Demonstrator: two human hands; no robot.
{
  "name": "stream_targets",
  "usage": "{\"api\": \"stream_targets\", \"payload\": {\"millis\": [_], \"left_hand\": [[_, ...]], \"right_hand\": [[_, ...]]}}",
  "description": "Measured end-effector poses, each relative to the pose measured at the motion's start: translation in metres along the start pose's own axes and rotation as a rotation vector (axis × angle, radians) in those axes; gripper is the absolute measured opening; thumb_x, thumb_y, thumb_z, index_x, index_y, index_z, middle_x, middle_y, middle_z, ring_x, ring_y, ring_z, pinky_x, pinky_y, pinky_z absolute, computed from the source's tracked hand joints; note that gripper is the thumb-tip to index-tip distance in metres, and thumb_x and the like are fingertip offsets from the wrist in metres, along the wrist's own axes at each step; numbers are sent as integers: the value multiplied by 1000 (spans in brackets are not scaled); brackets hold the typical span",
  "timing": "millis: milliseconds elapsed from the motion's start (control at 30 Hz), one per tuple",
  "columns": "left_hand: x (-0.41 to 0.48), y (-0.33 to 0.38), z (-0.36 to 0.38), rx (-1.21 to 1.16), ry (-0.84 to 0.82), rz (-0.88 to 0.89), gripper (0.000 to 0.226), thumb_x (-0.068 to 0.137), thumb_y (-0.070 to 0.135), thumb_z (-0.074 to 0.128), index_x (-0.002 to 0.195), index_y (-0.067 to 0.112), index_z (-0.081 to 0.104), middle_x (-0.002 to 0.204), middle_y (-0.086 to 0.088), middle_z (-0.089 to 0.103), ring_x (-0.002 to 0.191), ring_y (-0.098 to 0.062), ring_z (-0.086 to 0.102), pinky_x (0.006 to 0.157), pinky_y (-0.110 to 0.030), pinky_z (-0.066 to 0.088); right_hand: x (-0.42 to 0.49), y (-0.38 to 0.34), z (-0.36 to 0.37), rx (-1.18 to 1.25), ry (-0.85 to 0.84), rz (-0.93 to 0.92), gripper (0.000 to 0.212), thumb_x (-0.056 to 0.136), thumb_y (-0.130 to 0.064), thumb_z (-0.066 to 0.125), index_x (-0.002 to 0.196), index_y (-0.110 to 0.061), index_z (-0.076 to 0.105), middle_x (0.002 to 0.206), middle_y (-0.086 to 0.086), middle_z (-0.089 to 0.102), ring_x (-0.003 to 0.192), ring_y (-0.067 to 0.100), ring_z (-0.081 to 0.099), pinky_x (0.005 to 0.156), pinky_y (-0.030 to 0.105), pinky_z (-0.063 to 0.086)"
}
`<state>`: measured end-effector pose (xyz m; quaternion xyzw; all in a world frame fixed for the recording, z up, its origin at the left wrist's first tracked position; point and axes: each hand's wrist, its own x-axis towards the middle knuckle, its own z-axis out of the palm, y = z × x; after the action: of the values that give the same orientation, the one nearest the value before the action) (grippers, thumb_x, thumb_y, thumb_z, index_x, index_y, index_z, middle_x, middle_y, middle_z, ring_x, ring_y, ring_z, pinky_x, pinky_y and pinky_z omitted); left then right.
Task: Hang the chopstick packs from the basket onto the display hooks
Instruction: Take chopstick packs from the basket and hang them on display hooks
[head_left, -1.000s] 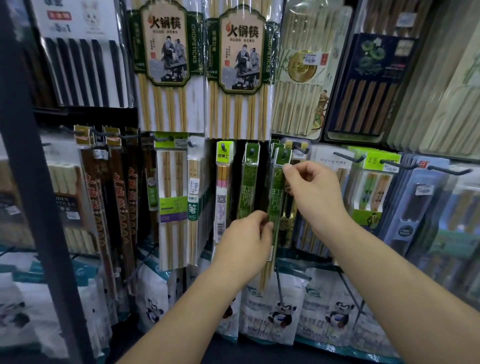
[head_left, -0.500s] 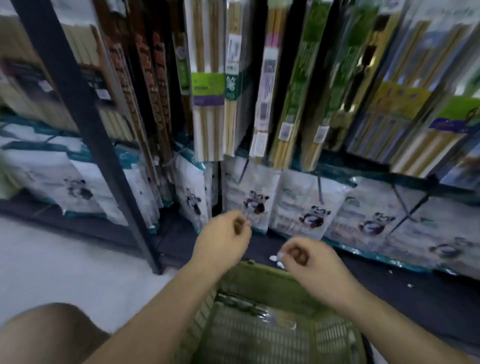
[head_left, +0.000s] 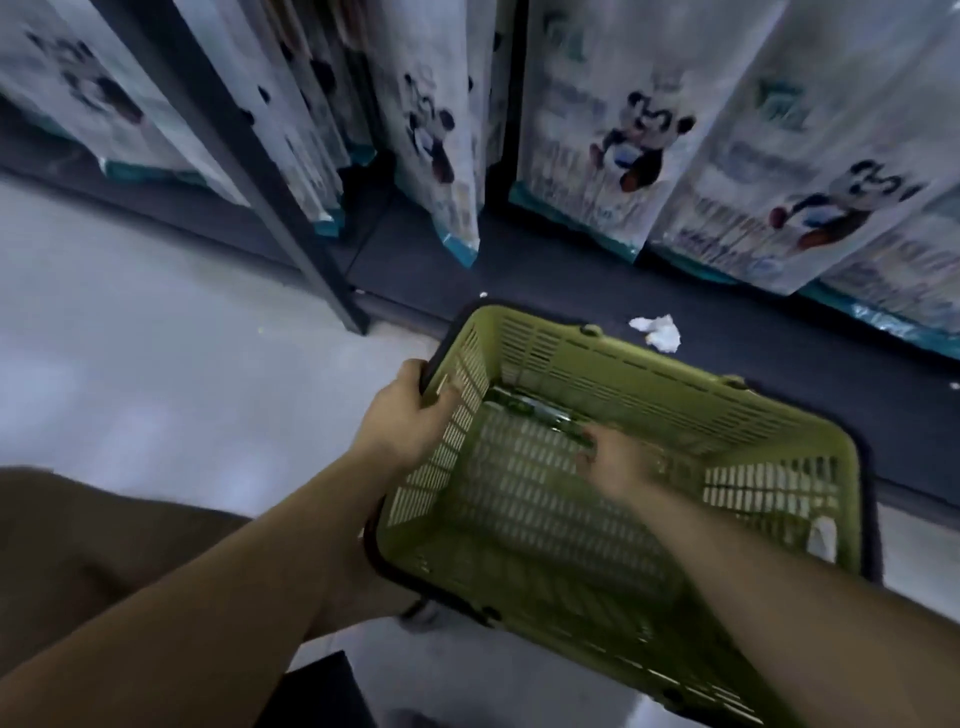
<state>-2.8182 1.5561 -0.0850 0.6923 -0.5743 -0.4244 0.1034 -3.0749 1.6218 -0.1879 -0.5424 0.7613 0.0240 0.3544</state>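
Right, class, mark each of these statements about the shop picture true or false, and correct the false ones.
1. The left hand grips the rim of the basket. True.
2. The basket is red. False: it is green.
3. The right hand reaches inside the basket, at a chopstick pack. True.
4. The crumpled paper lies in the basket. False: it lies outside, on the dark ledge beyond it.
5. The basket is piled full. False: most of its bottom shows bare.
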Motion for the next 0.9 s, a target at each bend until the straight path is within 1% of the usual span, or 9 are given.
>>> {"api": "stream_targets", "payload": {"millis": [100, 167, 333, 467, 633, 733, 800, 867, 900], "left_hand": [[4, -6, 5, -45, 40, -24, 29, 96, 57, 57, 101, 28, 57, 83, 2, 68, 74, -20, 68, 61, -39, 58], [5, -5, 6, -59, 44, -37, 31, 95, 57, 58, 96, 26, 58, 82, -1, 70, 71, -21, 69, 60, -40, 57], [7, -1, 8, -30, 58, -43, 36, 97, 56, 57, 100, 20, 60, 85, -5, 71, 76, -23, 69, 72, -48, 59], [7, 1, 6, -23, 50, -36, 36, 98, 56, 56, 102, 20, 60, 88, -4, 72, 79, -23, 68, 76, -49, 59], [5, 3, 4, -28, 33, -34, 31, 98, 54, 57, 101, 23, 59, 87, -3, 71, 78, -24, 69, 75, -50, 59], [5, 4, 2, -43, -5, -50, 30, 98, 49, 59, 111, 23, 57, 93, -4, 70, 80, -25, 70, 75, -51, 60], [2, 4, 1, 43, 24, 13, 40, 98, 44, 63, 126, 17, 54, 112, -7, 66, 99, -28, 66, 88, -50, 57], [-6, 8, 1, 185, 204, 193, 50, 95, 35, 67, 136, 10, 53, 130, -11, 56, 119, -31, 55, 103, -46, 47], [-12, 12, 1, 221, 310, 303, 47, 94, 32, 68, 134, 8, 56, 130, -13, 54, 121, -32, 52, 103, -43, 44]], "right_hand": [[21, 2, 15, -83, -15, 5, 47, 93, -22, 63, 139, -13, 56, 133, 17, 60, 114, 38, 61, 90, 36, 49], [30, 4, 22, -144, -11, -5, 47, 94, -24, 64, 139, -14, 53, 133, 15, 55, 116, 38, 59, 93, 38, 49], [38, 6, 32, -320, -23, 0, 38, 94, -33, 67, 128, -18, 58, 128, 10, 57, 117, 33, 59, 86, 37, 50], [42, 11, 36, -384, -15, -16, 35, 97, -30, 62, 130, -18, 58, 129, 10, 56, 121, 32, 56, 86, 38, 51], [31, 16, 36, -392, -1, -90, 32, 96, -30, 61, 128, -23, 64, 124, 8, 68, 127, 30, 55, 88, 37, 52], [16, 11, 20, -231, 76, -79, 21, 93, -34, 64, 110, -24, 70, 101, 6, 72, 106, 31, 65, 70, 34, 49], [5, 6, 2, -61, 89, -70, 12, 92, -35, 66, 93, -23, 69, 77, 0, 65, 83, 30, 67, 57, 30, 40], [-10, -4, -18, 130, 62, -87, 18, 92, -30, 69, 78, -23, 62, 63, -7, 55, 66, 24, 61, 52, 30, 34], [-18, -11, -27, 219, 63, -115, 26, 92, -28, 71, 70, -23, 57, 59, -8, 51, 61, 21, 55, 52, 31, 33]]}}
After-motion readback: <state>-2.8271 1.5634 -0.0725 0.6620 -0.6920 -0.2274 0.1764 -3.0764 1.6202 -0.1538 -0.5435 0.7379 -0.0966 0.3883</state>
